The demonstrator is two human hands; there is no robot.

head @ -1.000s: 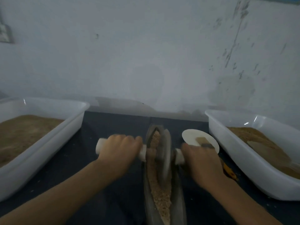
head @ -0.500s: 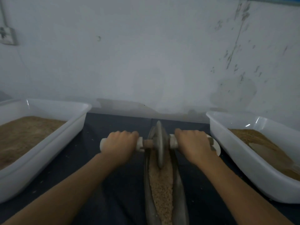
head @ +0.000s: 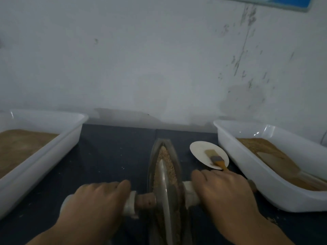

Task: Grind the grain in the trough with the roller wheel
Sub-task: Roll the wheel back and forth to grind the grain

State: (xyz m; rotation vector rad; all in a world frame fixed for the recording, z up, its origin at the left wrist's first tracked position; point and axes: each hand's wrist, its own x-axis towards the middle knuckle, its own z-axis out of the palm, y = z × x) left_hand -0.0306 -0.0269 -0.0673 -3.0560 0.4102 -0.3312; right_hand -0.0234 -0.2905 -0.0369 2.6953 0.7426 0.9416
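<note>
Grinding the grain with both hands on the roller axle

Holding the roller wheel [head: 165, 191] upright in the trough [head: 177, 167], I have one hand on each side of it. My left hand [head: 93, 204] is curled over the left handle [head: 130, 206], a pale sleeve on the brown wooden axle, and the fingers wrap it from above. My right hand [head: 224, 193] is curled in the same way around the right handle [head: 190, 193], with the knuckles up. The thin metal disc stands on its edge in the near half of the trough, touching the grain [head: 163, 156]. The grain lies along the bottom of this narrow boat-shaped trough, from the far pointed end to the near edge of the view. The trough sits in the middle of the dark surface [head: 109, 152], with its long side running away from me.

Just to the right of the far end of the trough is a small white plate [head: 198, 151], and a brush [head: 215, 158] with a yellow handle lies on it. The handle end is hidden behind my right hand. On the left side stands a white plastic tub [head: 53, 152] with brown ground material inside. On the right side stands a second white tub [head: 265, 181], also with brown material, and a flat pale scraper [head: 272, 158] lies in it. Behind everything is a grey, stained wall [head: 159, 59].
</note>
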